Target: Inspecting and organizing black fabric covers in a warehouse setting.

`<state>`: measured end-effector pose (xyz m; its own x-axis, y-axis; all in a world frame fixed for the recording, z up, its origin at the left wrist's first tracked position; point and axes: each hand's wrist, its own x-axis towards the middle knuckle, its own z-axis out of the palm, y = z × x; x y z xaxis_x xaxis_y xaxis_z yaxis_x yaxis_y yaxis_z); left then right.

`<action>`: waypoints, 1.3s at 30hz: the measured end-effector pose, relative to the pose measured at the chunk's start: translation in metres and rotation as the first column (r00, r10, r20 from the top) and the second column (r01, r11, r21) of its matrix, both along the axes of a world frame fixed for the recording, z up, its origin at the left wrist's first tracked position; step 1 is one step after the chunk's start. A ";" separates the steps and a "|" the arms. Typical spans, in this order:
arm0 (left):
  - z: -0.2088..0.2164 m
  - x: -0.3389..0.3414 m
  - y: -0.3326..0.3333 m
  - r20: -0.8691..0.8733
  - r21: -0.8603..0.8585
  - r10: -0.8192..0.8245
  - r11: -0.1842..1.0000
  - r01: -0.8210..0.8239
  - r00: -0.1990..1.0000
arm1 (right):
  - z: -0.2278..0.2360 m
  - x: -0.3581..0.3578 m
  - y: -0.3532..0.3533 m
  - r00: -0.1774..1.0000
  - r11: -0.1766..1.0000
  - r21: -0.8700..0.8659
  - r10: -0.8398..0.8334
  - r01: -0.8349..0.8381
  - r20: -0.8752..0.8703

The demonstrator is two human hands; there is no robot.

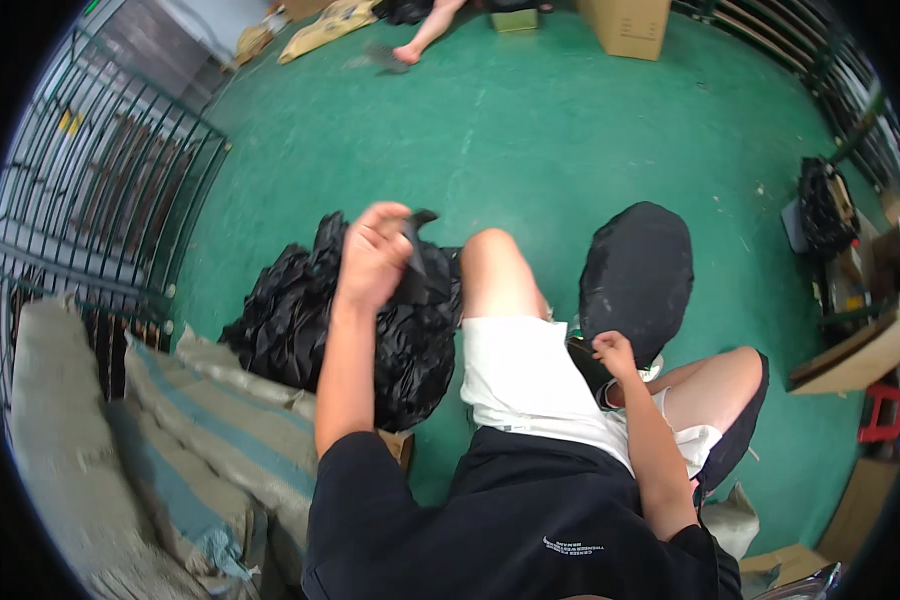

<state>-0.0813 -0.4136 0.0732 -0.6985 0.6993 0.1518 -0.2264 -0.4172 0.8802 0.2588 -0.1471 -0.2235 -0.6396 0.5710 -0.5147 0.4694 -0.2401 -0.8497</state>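
Green floor [530,150] spreads around a matte black, faintly scuffed oval pad [638,280] right of centre, its long axis near vertical. Your left hand [378,250] clenches a blurred black strip [417,252]; your right hand [615,352] bunches its fingers at the pad's lower edge, whether gripping I cannot tell.

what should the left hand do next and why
Perhaps lower the thin, dark, blurred piece toward the right hand: the left hand holds it raised near the crumpled black plastic pile, while the right is by the black oval pad.
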 end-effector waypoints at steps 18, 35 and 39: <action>-0.218 0.234 0.149 0.277 -0.501 -0.701 0.478 0.722 0.657 | 0.093 0.020 0.060 0.588 0.745 -0.548 -0.264 -0.380 -0.765; -0.219 0.219 0.162 -0.012 -0.636 -0.393 0.712 0.296 0.919 | 0.004 0.036 -0.027 0.834 0.964 -0.006 -0.233 0.266 -0.500; -0.208 0.199 0.153 0.475 -0.311 -0.265 0.842 0.442 0.839 | -0.004 0.031 -0.030 0.868 0.946 0.031 -0.282 0.322 -0.408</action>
